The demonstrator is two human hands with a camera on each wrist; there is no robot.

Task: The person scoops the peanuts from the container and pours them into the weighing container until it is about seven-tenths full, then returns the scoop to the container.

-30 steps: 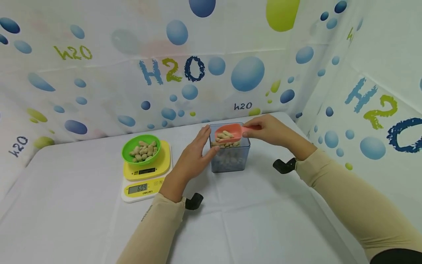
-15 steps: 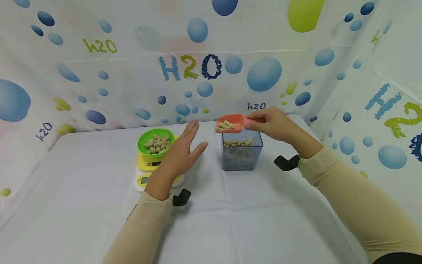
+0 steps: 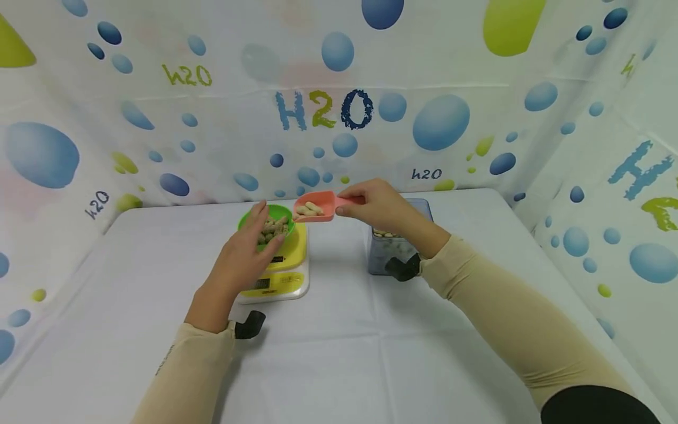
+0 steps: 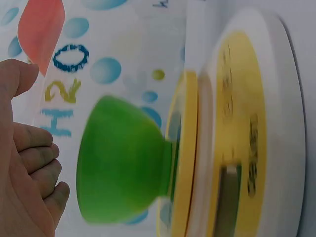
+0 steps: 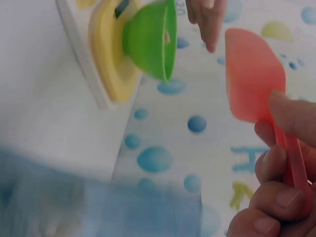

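My right hand [image 3: 378,206] grips the handle of a coral-pink scoop [image 3: 328,203], which carries a few peanuts [image 3: 309,209] and hangs in the air just right of the green bowl [image 3: 286,213]. In the right wrist view, fingers and thumb wrap the scoop's handle. The bowl holds peanuts and sits on a yellow and white kitchen scale [image 3: 296,259]. My left hand [image 3: 238,259] is above the bowl's left side, fingers extended and thumb apart, holding nothing. The left wrist view shows a gap between that hand and the bowl. The scale's digits are unreadable.
Behind my right forearm stands a clear blue-grey bin [image 3: 378,259] with peanuts inside, partly hidden by the wrist. A white cloth [image 3: 339,353] covers the table. A curtain [image 3: 222,147] printed with bubbles hangs behind it.
The scoop with peanuts has risen out of the bin and travelled left to beside the bowl. My left hand has left the bin's side and moved left to the bowl.
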